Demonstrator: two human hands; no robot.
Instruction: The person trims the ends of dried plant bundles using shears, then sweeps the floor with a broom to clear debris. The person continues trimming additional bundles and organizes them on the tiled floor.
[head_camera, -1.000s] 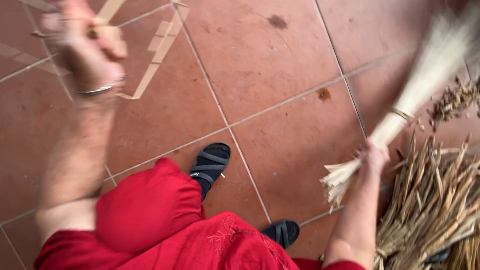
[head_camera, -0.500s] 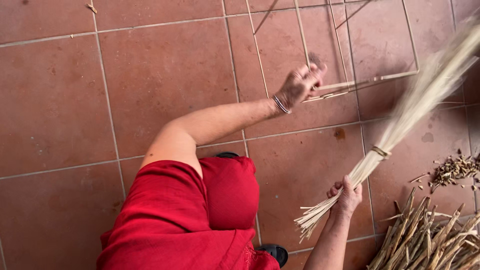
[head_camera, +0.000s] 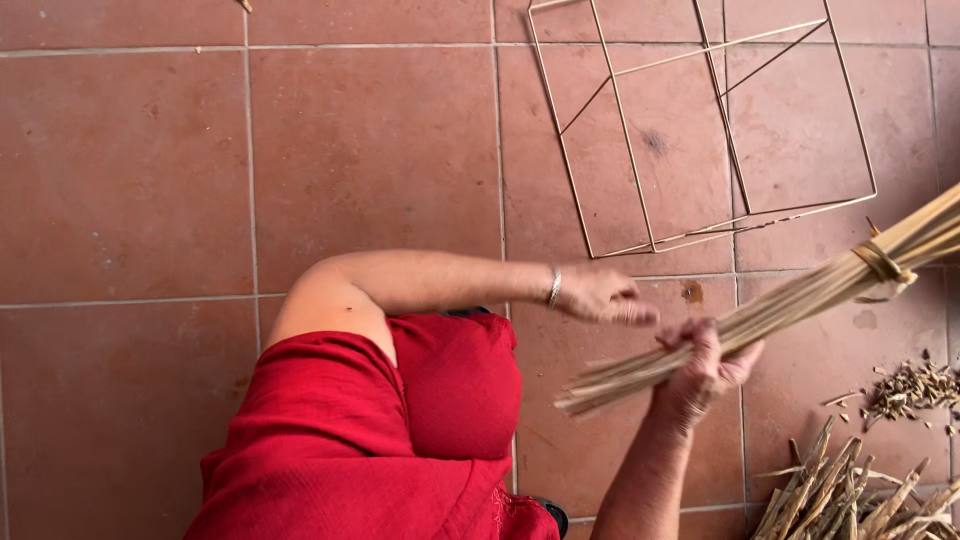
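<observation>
My right hand (head_camera: 703, 370) grips a tied bundle of thin pale sticks (head_camera: 800, 298) near its cut lower ends; the bundle slants up to the right edge, bound by a strip near the top. My left hand (head_camera: 603, 295), with a silver bracelet at the wrist, reaches across just left of the bundle, fingers together and pointing at the sticks, holding nothing that I can see. A thin stick frame (head_camera: 700, 130) lies flat on the terracotta tiles beyond both hands. My red garment (head_camera: 380, 440) fills the lower middle.
A heap of loose split sticks (head_camera: 850, 500) lies at the lower right. Small dry scraps (head_camera: 910, 385) are scattered on the tile at the right. A dark sandal toe (head_camera: 552, 515) shows at the bottom.
My left hand has let go of the frame, which now lies on the floor, and has come down beside the bundle. The bundle has tilted lower in my right hand.
</observation>
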